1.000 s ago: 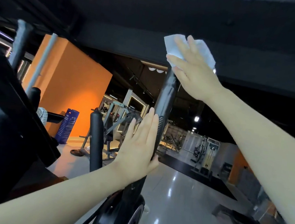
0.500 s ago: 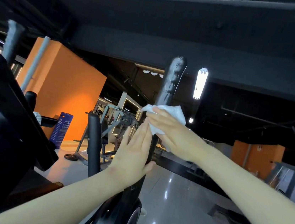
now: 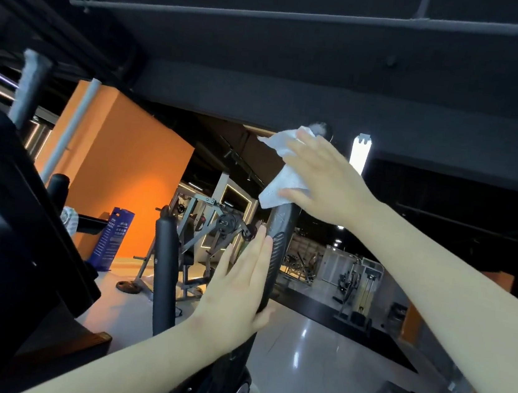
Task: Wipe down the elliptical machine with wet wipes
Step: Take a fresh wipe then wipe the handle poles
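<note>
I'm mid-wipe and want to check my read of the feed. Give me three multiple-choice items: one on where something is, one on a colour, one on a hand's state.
1. Where on the handle does the right hand press the wipe?
A. Near its top end
B. At its base
C. Nowhere; the wipe lies on the floor

2. What colour is the wall at left?
A. Green
B. Orange
C. White

3. How is the left hand?
A. Clenched in a fist
B. Holding a second wipe
C. Flat, fingers straight, against the handle

Answers:
1 A: the wipe drapes over the handle's upper part, above the left hand.
2 B: the big wall panel is plainly orange.
3 C: its fingers lie straight along the handle's side.
</note>
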